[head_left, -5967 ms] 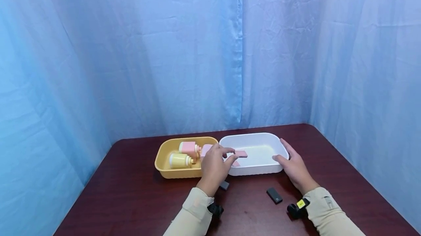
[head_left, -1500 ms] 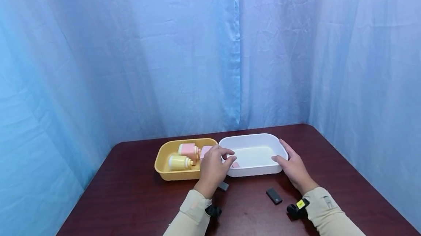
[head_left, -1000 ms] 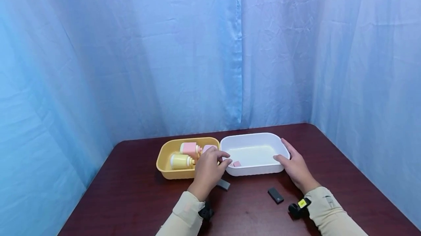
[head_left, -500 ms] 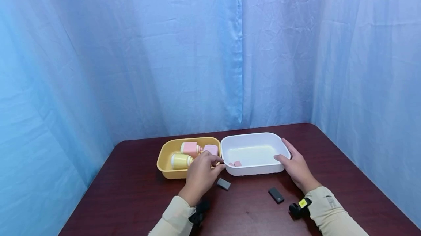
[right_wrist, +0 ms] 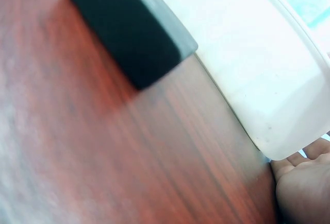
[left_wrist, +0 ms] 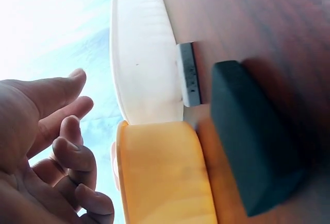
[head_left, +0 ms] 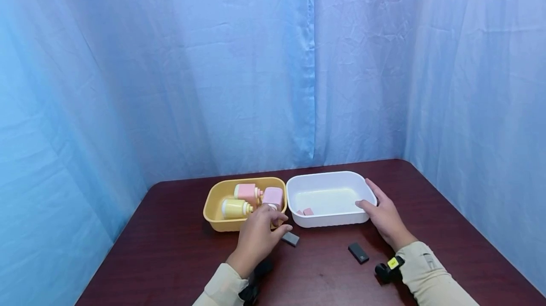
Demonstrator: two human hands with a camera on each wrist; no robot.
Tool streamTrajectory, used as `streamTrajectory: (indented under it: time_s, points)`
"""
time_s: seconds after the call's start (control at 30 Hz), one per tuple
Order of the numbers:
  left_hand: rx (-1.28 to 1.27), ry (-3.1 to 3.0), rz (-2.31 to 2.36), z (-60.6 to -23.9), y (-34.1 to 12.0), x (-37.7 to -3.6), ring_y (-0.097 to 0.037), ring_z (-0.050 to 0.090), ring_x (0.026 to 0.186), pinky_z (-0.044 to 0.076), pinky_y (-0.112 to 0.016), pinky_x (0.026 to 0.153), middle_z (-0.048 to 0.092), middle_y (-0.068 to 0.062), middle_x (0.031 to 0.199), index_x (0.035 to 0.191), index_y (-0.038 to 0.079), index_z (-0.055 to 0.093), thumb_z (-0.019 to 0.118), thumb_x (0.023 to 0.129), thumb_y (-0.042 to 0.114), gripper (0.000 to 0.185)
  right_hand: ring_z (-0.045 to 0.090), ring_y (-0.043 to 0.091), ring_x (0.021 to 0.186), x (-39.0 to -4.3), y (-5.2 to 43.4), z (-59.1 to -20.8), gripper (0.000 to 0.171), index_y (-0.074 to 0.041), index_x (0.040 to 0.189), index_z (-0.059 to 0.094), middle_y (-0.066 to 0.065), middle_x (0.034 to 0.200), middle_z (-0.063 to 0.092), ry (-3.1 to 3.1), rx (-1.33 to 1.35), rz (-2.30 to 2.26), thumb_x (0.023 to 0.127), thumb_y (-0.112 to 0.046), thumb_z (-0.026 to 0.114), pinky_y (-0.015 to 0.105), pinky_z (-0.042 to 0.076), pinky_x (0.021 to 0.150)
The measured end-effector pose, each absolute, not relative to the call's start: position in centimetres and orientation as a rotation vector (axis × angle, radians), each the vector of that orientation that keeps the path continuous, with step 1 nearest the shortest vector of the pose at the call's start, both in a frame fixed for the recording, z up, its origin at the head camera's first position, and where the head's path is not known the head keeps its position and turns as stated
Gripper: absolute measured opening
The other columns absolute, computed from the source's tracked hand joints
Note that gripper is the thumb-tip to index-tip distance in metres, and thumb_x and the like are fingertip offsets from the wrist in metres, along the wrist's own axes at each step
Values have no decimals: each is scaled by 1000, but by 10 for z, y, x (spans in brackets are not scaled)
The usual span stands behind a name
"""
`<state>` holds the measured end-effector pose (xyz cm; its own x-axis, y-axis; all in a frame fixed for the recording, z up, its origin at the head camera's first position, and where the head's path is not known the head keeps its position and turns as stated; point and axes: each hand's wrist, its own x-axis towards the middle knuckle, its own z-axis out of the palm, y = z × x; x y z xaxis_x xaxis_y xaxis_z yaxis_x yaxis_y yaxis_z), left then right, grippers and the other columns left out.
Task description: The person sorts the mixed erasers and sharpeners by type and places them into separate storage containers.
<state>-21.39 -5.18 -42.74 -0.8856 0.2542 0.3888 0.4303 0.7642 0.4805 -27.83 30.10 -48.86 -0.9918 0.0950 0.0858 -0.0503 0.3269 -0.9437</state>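
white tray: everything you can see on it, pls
The white tray is a shallow rounded-rectangle tub, plastic by its look, with a rolled rim, standing upright on the dark wooden table. Its left side meets the yellow tray. Two small pink pieces lie in its near-left corner. The right hand rests on its right end.

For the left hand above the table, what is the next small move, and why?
Probably lower the left hand slightly right onto the small grey rectangular block and pinch it. That block lies on the dark wooden table just beside the thumb, and the hand holds nothing, fingers loosely curled.
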Motion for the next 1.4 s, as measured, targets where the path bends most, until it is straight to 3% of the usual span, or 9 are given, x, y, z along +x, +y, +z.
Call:
streamTrajectory:
  time_s: [0.63,0.87,1.07,1.23,1.4]
  points:
    - [-530,-2954,-832,-442,-56,-210,-4,51,65,43,-26,55,58,14,70,107,14,81,88,82,31,31,23,36,156,-279,301,-490,86,-23,168,14,8,173,16,-2441,-23,1770,99,-21,65,59,28,122]
    - [-531,-3015,-871,-445,-58,-213,-6,53,66,44,-28,57,60,10,73,111,11,78,88,82,35,39,23,35,156,-280,302,-491,86,-25,168,13,8,173,16,-2435,-17,1771,99,-21,66,58,28,122]
    - [-597,-3070,-903,-447,-58,-216,-9,52,65,43,-29,56,58,8,72,103,13,78,88,82,34,32,23,36,156,-280,302,-491,87,-25,168,13,8,173,16,-2438,-17,1771,99,-22,66,59,28,122]
    - [-676,-3076,-936,-448,-56,-215,-6,54,70,46,-27,62,63,8,78,118,10,77,89,81,30,44,23,36,156,-280,302,-491,86,-24,168,14,9,173,16,-2439,-23,1768,99,-21,66,59,28,122]
    - [-763,-3071,-959,-448,-52,-212,-3,55,71,47,-25,64,67,7,80,122,12,76,90,80,28,47,23,36,156,-279,303,-492,86,-24,168,14,9,173,16,-2447,-21,1759,99,-22,66,59,28,122]
